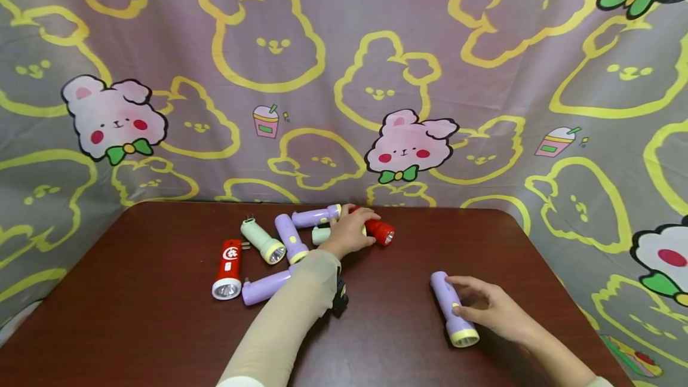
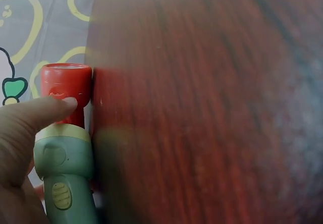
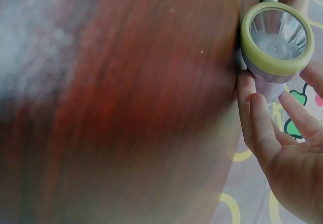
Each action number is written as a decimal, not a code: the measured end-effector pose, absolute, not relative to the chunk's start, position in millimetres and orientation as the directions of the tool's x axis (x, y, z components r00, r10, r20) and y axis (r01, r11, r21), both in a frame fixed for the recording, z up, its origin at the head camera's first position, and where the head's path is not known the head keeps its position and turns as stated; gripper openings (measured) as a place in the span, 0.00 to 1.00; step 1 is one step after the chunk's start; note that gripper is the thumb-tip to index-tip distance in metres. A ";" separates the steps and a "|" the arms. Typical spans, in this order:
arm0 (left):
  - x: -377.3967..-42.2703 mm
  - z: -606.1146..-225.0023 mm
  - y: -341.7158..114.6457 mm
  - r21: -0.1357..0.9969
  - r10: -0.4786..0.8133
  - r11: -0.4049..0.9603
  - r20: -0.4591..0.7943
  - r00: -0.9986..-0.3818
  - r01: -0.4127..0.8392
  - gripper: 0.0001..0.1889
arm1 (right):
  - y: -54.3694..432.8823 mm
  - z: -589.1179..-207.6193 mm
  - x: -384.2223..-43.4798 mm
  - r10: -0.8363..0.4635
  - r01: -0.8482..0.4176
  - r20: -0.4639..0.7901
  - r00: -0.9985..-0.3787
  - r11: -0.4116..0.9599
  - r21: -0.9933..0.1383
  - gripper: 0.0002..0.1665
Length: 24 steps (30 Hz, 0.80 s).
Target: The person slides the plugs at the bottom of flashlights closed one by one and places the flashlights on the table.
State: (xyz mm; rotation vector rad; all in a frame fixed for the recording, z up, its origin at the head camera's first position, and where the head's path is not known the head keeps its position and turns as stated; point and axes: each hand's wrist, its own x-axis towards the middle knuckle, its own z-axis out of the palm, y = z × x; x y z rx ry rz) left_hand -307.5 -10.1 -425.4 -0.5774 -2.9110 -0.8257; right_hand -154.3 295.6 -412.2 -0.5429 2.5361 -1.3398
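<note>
My left hand [image 1: 349, 232] reaches over the far cluster and pinches a red flashlight [image 1: 383, 232] near its head. In the left wrist view my thumb [image 2: 60, 105] lies across the red flashlight's neck, just beyond a pale green flashlight [image 2: 65, 156] with a cream rim. My other left fingers are mostly hidden. At the right, a purple flashlight [image 1: 447, 306] with a yellow rim lies on the table, lens toward me. My right hand [image 1: 497, 312] rests loosely along its right side, index finger by the tail and thumb near the switch.
Left of my left arm lie a red flashlight [image 1: 230, 267] with a white rim, a green flashlight [image 1: 258, 237] with plug prongs, and several purple flashlights [image 1: 290, 237]. The brown table [image 1: 134, 315] ends at a patterned curtain [image 1: 322, 106] behind and at both sides.
</note>
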 end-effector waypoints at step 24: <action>-303.5 -425.1 -3.3 0.403 0.346 0.832 0.161 -0.924 0.382 0.22 | 296.7 -415.5 -151.8 -0.436 -0.260 0.026 -0.899 0.486 -0.834 0.31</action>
